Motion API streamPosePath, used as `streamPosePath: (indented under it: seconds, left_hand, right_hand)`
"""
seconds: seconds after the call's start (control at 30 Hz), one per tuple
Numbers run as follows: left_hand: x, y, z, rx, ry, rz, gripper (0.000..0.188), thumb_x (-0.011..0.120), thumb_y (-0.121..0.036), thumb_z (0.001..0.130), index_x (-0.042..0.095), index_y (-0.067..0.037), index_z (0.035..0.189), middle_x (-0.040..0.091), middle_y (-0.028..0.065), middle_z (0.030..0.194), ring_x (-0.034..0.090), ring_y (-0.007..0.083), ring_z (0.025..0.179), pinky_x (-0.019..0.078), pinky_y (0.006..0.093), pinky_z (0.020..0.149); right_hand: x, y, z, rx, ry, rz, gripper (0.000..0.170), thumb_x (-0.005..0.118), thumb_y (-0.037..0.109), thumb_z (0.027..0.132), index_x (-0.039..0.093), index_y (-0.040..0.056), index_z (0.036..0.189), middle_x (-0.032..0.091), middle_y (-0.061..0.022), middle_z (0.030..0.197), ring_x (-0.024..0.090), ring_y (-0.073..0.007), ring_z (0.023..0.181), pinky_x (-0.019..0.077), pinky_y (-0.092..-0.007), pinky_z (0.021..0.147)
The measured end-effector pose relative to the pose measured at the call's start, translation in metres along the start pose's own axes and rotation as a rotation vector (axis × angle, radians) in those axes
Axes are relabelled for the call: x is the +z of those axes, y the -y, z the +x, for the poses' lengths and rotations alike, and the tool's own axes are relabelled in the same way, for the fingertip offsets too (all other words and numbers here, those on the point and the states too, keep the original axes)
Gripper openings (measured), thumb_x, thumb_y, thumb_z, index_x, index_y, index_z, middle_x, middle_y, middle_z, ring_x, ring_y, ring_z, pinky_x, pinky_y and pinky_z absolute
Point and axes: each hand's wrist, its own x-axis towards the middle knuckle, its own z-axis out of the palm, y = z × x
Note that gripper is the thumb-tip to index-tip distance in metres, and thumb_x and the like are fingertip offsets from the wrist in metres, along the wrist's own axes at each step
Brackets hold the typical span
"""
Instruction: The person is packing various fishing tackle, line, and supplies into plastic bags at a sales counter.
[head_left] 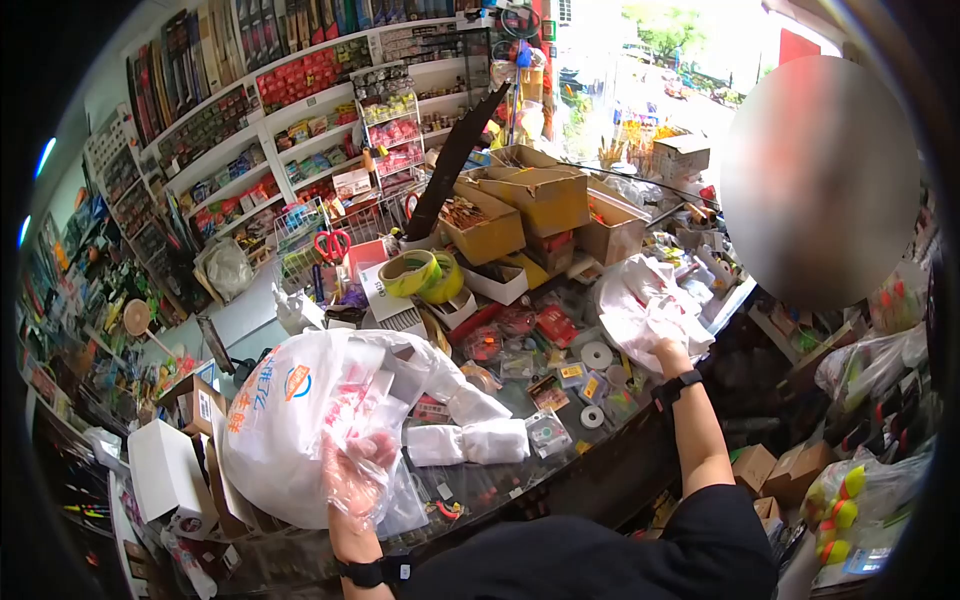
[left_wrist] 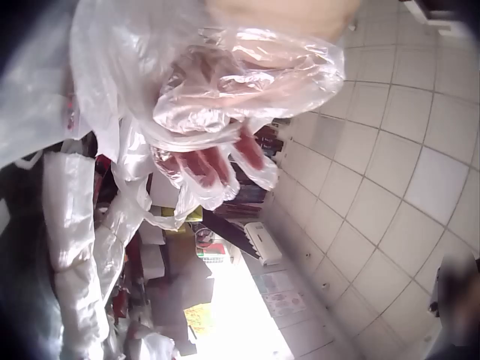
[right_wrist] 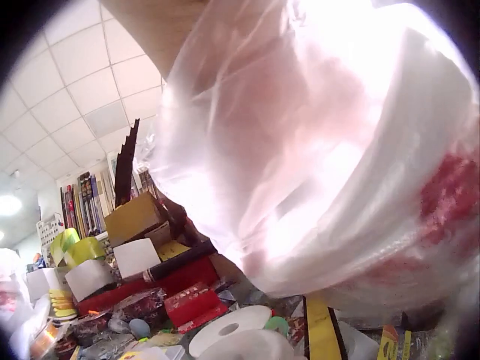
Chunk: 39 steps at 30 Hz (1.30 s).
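Thin clear plastic covers my left hand [head_left: 358, 470], which is beside a large bulging white plastic bag [head_left: 285, 425] with orange and blue print. In the left wrist view its fingers [left_wrist: 201, 166] show through the film, apart and slightly bent. Over at the right of the counter, my right hand [head_left: 672, 350] reaches into a white plastic bag with red print [head_left: 640, 305]. The bag's cloudy film [right_wrist: 255, 172] fills much of the right wrist view and hides how those fingers lie. A folded white plastic bundle [head_left: 468, 442] lies right of my left hand.
Cardboard boxes [head_left: 535, 195] and rolls of yellow-green tape [head_left: 410, 273] stack up behind the counter's middle. Small packets and white spools [head_left: 596, 355] cover the glass counter [head_left: 520, 485]. A long dark saw-like blade [head_left: 455, 165] stands upright. Another person [head_left: 820, 190], blurred, is at the right.
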Motion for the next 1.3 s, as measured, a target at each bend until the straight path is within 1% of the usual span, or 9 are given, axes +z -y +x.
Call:
streamPosePath:
  seconds: [0.13,0.23,0.5,0.6,0.73,1.0,1.03,1.07,1.3]
  left_hand:
    - [0.037,-0.012,0.014,0.273,-0.155,0.205,0.051,0.042,-0.048,0.095,0.047,-0.011,0.13,0.06,0.011,0.119,0.06,0.0261,0.105,0.0483,0.0387,0.085]
    - [0.003,-0.026,0.036,0.237,-0.234,0.163,0.048,0.044,-0.043,0.095,0.044,-0.016,0.134,0.058,0.0083,0.124,0.057,0.0231,0.109,0.0454,0.0385,0.088]
    - [0.004,-0.013,0.018,0.25,-0.402,0.156,0.04,0.049,-0.038,0.093,0.052,-0.014,0.125,0.062,0.0079,0.117,0.062,0.0225,0.095,0.0483,0.037,0.082]
    - [0.022,-0.011,-0.011,0.172,-0.435,0.155,0.036,0.062,-0.032,0.088,0.059,-0.005,0.113,0.067,0.0132,0.091,0.063,0.0231,0.069,0.0511,0.0306,0.061]
    - [0.059,-0.011,-0.047,0.188,-0.404,0.332,0.03,0.061,-0.023,0.089,0.058,0.003,0.105,0.064,0.0135,0.082,0.061,0.0204,0.069,0.0497,0.031,0.064]
    - [0.032,0.0,-0.066,0.198,-0.346,0.399,0.012,0.051,-0.012,0.089,0.056,-0.002,0.091,0.058,0.0077,0.084,0.059,0.0184,0.076,0.0479,0.0325,0.075]
    - [0.012,-0.002,-0.068,0.228,-0.2,0.47,0.012,0.047,-0.01,0.088,0.055,-0.002,0.092,0.056,0.006,0.081,0.057,0.0165,0.077,0.0462,0.0305,0.078]
    - [0.033,-0.005,-0.073,0.207,-0.364,0.528,0.014,0.045,-0.011,0.089,0.056,-0.002,0.094,0.055,0.0049,0.081,0.055,0.0148,0.078,0.0451,0.028,0.077]
    - [0.027,-0.023,-0.092,0.114,-0.236,0.608,0.036,0.05,-0.029,0.094,0.054,0.003,0.11,0.058,0.006,0.09,0.056,0.0111,0.076,0.0477,0.0252,0.071]
  right_hand:
    - [-0.002,-0.003,0.002,-0.001,0.022,0.008,0.05,0.06,0.031,0.08,0.054,0.0009,0.119,0.057,-0.0202,0.12,0.058,-0.0344,0.107,0.0466,-0.0392,0.092]
    - [-0.001,-0.003,0.001,-0.004,0.028,0.003,0.05,0.06,0.031,0.08,0.053,0.0009,0.119,0.056,-0.0202,0.12,0.058,-0.0346,0.108,0.0465,-0.0394,0.092]
    - [0.0,-0.003,-0.005,-0.01,0.023,0.004,0.05,0.059,0.031,0.081,0.053,0.001,0.12,0.056,-0.0203,0.121,0.057,-0.0351,0.108,0.0462,-0.0399,0.093]
    - [0.004,-0.003,-0.009,-0.006,0.021,0.0,0.05,0.059,0.031,0.081,0.053,0.001,0.121,0.056,-0.0203,0.121,0.057,-0.0353,0.108,0.0461,-0.0401,0.093]
    - [0.01,0.001,-0.012,-0.01,0.019,-0.003,0.05,0.058,0.031,0.082,0.052,0.0011,0.121,0.056,-0.0203,0.121,0.057,-0.0356,0.108,0.046,-0.0404,0.093]
    - [0.034,-0.005,-0.022,-0.048,0.025,-0.003,0.051,0.058,0.031,0.082,0.052,0.0012,0.123,0.055,-0.0204,0.122,0.057,-0.0362,0.109,0.0457,-0.0409,0.093]
    - [0.04,-0.005,-0.02,-0.066,0.022,0.009,0.051,0.057,0.031,0.083,0.051,0.0012,0.123,0.055,-0.0204,0.122,0.057,-0.0362,0.109,0.0457,-0.041,0.093]
    - [0.047,-0.009,-0.014,-0.086,0.027,0.017,0.051,0.057,0.031,0.083,0.051,0.0012,0.123,0.055,-0.0204,0.122,0.057,-0.0363,0.109,0.0456,-0.041,0.093]
    - [0.074,-0.024,0.054,-0.032,0.076,-0.11,0.051,0.057,0.032,0.083,0.051,0.0013,0.124,0.055,-0.0205,0.123,0.057,-0.0368,0.109,0.0454,-0.0415,0.094]
